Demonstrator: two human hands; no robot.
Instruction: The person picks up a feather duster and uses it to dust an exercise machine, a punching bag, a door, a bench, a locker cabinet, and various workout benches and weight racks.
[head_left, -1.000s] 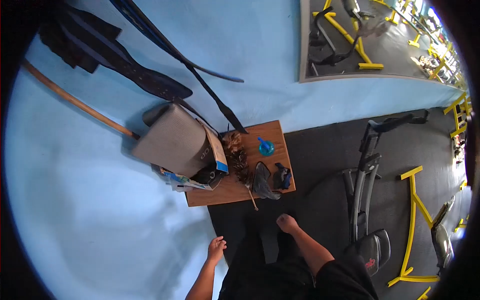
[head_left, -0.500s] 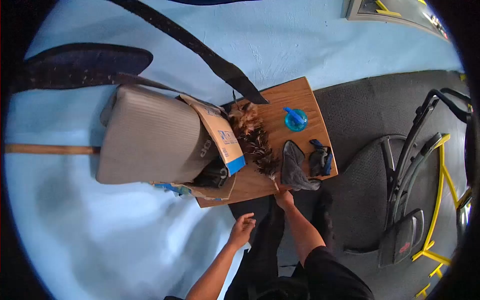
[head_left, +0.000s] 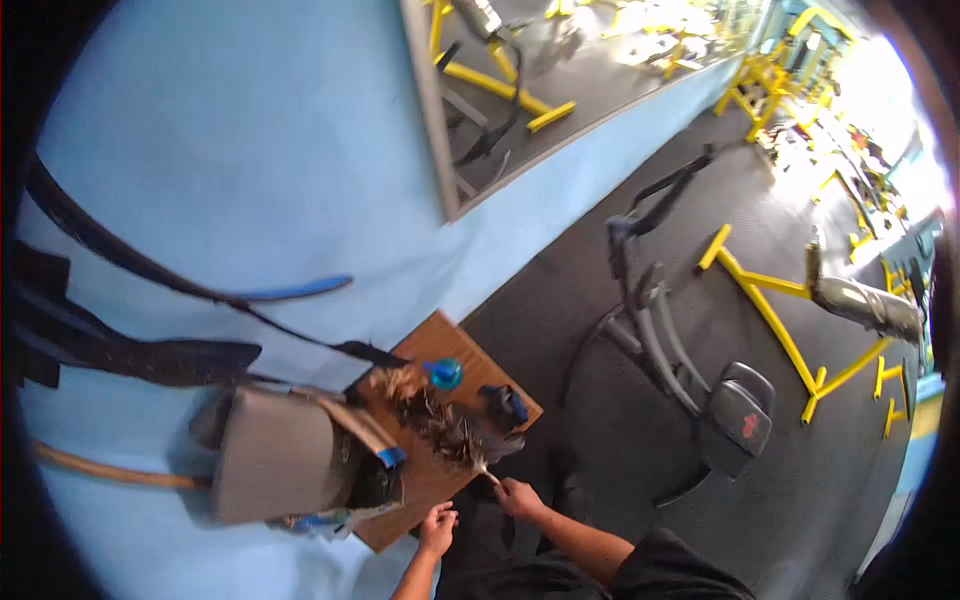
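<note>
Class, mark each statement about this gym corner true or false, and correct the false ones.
1. The right hand is at the handle end of the feather duster. True.
2. The left hand holds the blue spray bottle. False: it hangs empty at the front edge of the wooden table; the bottle stands on the table.
3. The wall behind the table is blue. True.
4. The gym floor is bright yellow. False: it is dark; the equipment frames are yellow.
</note>
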